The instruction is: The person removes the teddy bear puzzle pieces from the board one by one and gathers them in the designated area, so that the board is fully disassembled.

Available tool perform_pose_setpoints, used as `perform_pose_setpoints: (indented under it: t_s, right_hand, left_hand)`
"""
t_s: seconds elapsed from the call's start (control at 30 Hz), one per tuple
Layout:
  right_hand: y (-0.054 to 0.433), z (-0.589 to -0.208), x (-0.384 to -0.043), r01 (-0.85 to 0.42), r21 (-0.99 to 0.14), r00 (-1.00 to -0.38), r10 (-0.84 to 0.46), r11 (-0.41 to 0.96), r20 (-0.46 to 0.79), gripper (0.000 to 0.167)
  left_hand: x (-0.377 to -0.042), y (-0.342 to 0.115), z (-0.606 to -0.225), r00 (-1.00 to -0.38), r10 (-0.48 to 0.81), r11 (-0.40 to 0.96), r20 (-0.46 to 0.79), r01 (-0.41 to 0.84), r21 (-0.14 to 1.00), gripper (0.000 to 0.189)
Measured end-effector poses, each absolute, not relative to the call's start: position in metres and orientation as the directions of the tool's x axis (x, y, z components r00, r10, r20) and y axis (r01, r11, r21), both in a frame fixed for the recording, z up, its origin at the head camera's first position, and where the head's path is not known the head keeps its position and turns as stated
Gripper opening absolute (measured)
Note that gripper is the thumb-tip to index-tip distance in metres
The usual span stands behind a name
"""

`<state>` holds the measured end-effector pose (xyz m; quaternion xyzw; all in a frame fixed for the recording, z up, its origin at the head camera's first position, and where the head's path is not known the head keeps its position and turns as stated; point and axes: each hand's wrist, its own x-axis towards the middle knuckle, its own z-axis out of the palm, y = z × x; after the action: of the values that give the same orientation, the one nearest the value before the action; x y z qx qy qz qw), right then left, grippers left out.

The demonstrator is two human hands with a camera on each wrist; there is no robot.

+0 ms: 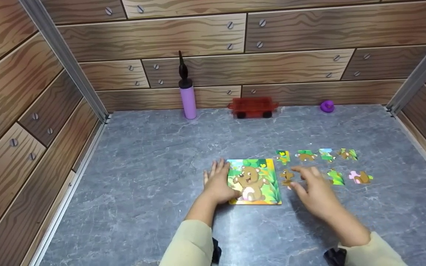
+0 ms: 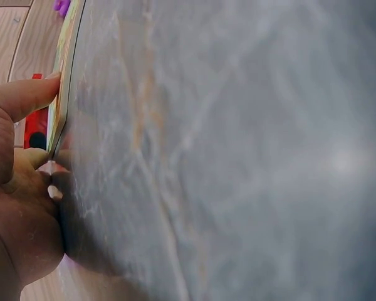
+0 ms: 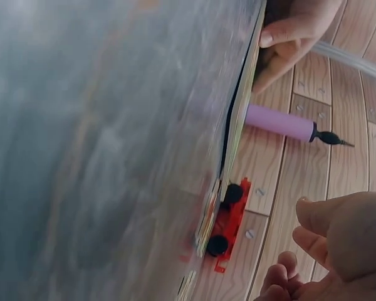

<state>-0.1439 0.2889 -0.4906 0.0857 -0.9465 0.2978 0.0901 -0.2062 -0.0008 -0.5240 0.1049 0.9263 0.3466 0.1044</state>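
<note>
My left hand (image 1: 218, 186) rests along the left edge of a square bear jigsaw puzzle (image 1: 252, 181), its thumb lying on the lower left part of the picture. In the left wrist view the thumb (image 2: 34, 97) touches the board's face. Just right of the puzzle, my right hand (image 1: 316, 194) hovers with thumb and forefinger apart, nothing between them. Closest to those fingertips lies a loose brown puzzle piece (image 1: 287, 176). A green piece (image 1: 335, 177), partly behind the hand, and a pink and brown piece (image 1: 361, 177) lie farther right.
Several more loose pieces form a row behind, among them a green and yellow one (image 1: 283, 157). Along the back wall stand a purple hand pump (image 1: 188, 99), a red toy wagon (image 1: 253, 107) and a small purple duck (image 1: 327, 106). Wood-patterned walls (image 1: 198, 37) surround the grey marbled tabletop (image 1: 142, 177).
</note>
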Motion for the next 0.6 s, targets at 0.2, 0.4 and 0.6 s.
perform_pose_setpoints:
  t_s: [0.2,0.4,0.6]
  right_hand:
    - [0.270,-0.492,-0.143,-0.238,-0.541,-0.965,-0.135,0.806,0.223,0.046]
    - [0.246,-0.496,-0.145,-0.282,-0.544,-0.957,-0.189,0.790,0.221,0.048]
    - [0.230,-0.498,-0.143,-0.258,-0.563,-0.966,-0.202,0.785,0.161,0.054]
  left_hand:
    - [-0.207,-0.002,-0.524,-0.956,0.265,0.744,-0.127,0.119,0.658,0.108]
    - [-0.207,-0.002,-0.525,-0.956,0.266,0.743,-0.125,0.121,0.658,0.108]
    - [-0.207,0.000,-0.525,-0.956,0.266,0.744,-0.122,0.123,0.657,0.108]
